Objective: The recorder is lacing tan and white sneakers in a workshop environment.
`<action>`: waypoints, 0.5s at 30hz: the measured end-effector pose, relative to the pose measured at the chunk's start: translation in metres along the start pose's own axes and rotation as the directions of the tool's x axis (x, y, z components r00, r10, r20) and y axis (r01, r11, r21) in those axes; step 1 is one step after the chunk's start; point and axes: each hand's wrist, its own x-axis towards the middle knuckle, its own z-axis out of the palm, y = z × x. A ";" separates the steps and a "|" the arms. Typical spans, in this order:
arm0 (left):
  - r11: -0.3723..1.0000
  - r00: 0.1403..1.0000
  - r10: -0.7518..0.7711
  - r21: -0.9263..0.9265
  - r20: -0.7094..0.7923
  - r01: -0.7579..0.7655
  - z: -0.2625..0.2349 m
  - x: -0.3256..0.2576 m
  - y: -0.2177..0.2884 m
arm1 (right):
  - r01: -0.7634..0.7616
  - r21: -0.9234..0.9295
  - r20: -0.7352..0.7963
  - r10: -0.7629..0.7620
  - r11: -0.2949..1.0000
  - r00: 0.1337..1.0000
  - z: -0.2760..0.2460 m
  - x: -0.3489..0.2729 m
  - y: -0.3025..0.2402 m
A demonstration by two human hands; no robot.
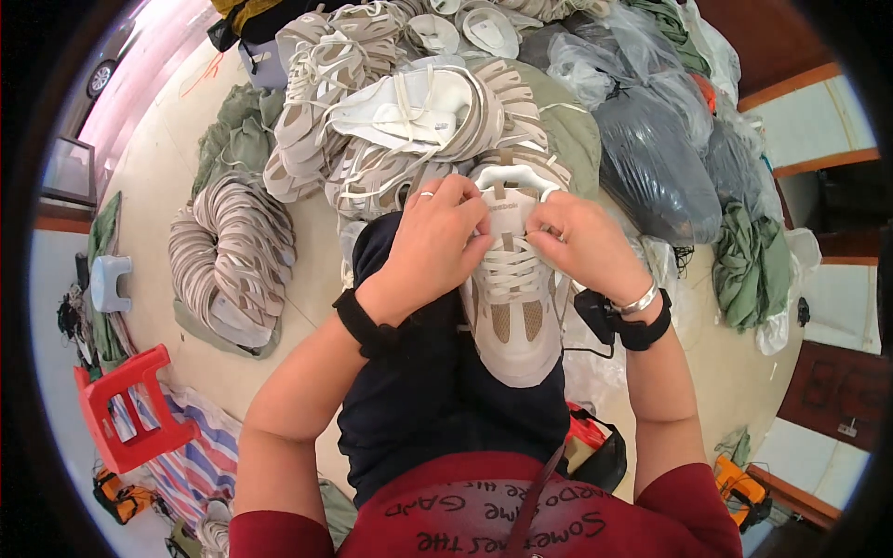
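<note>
A beige and white shoe upper [513, 312] with white laces lies on my dark-clothed lap, toe toward me. My left hand [435, 244], a ring on one finger, grips its top near the tongue and laces. On the other side my right hand [584, 244] pinches the lace by the collar. Both wrists wear black bands, and a silver bracelet sits on the right one.
A heap of similar laced uppers [391, 112] rises in front of me. A curved stack of flat upper pieces [231, 265] lies at left. Dark and clear plastic bags [651, 158] stand at right. A red plastic stool [130, 409] is at lower left.
</note>
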 end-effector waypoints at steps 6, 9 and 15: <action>1.000 0.999 0.000 -0.022 0.046 0.001 0.005 0.003 -0.005 | 0.023 0.066 -0.018 -0.022 0.998 1.000 0.016 0.010 0.003; 1.000 0.998 -0.017 -0.019 0.066 0.018 0.003 0.000 -0.005 | -0.009 0.239 0.064 -0.006 0.971 0.998 0.008 0.008 0.007; 1.000 0.998 0.000 0.030 0.066 -0.002 0.004 0.001 0.000 | 0.077 0.138 -0.059 -0.069 0.988 0.996 0.021 0.007 0.008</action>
